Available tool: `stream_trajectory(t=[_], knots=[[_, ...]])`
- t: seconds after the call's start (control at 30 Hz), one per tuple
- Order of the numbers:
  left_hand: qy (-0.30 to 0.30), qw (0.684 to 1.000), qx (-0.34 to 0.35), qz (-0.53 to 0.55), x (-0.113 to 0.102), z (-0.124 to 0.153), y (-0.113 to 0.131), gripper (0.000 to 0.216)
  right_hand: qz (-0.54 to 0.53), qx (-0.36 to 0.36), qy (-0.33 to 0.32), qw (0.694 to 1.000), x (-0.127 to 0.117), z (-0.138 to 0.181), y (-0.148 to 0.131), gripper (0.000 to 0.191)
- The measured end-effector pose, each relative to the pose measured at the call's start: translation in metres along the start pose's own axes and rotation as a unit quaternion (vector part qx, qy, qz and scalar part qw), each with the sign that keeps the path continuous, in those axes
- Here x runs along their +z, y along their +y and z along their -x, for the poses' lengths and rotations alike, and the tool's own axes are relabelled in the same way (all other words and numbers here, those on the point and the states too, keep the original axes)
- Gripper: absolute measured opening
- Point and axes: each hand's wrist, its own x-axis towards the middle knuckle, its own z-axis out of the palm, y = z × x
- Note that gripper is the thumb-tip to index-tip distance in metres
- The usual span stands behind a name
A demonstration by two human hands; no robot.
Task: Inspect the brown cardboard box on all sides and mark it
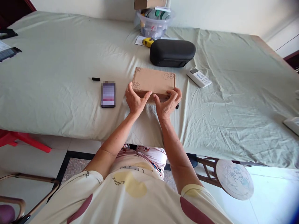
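Note:
A small brown cardboard box (154, 79) with dark scribbles near its corners lies on the cloth-covered table in front of me. My left hand (137, 100) grips its near left corner, the thumb against the front edge and the fingers along the left side. At the near right corner my right hand (167, 101) holds the box too, thumb on the front face and fingers bent over the corner. A bit of a black object (177, 106) shows beside the right hand; its kind is hidden.
Behind the box sits a black hard case (173, 53), with a yellow tape measure (148, 42) and a clear plastic tub (153, 26) farther back. A white device (199, 77) lies to the right. A phone (108, 95) and a small black piece (96, 79) lie left.

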Motion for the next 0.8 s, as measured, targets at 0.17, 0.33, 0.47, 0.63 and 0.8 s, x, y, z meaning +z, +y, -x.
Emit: stream_trajectory(t=[0.17,0.33,0.47,0.63,0.8], knots=[[-0.003,1.0,-0.011,0.008,0.001,0.005,0.002,0.109,-0.012,0.03,-0.019,0.999,0.0,-0.004,0.002,0.056],[-0.005,0.999,-0.002,0.042,0.0,-0.001,-0.004,0.099,-0.077,0.017,-0.007,0.997,-0.009,-0.007,0.016,0.042],[-0.02,0.998,0.006,0.063,-0.002,-0.008,-0.012,0.09,-0.138,0.017,0.039,0.989,-0.01,-0.007,0.026,0.036],[-0.042,0.998,0.039,0.011,-0.001,-0.011,-0.022,0.066,-0.173,0.03,0.013,0.984,-0.007,-0.004,0.027,0.035],[-0.061,0.997,0.045,-0.015,0.002,-0.01,-0.026,0.059,-0.215,0.022,-0.006,0.976,-0.007,0.0,0.019,0.033]])
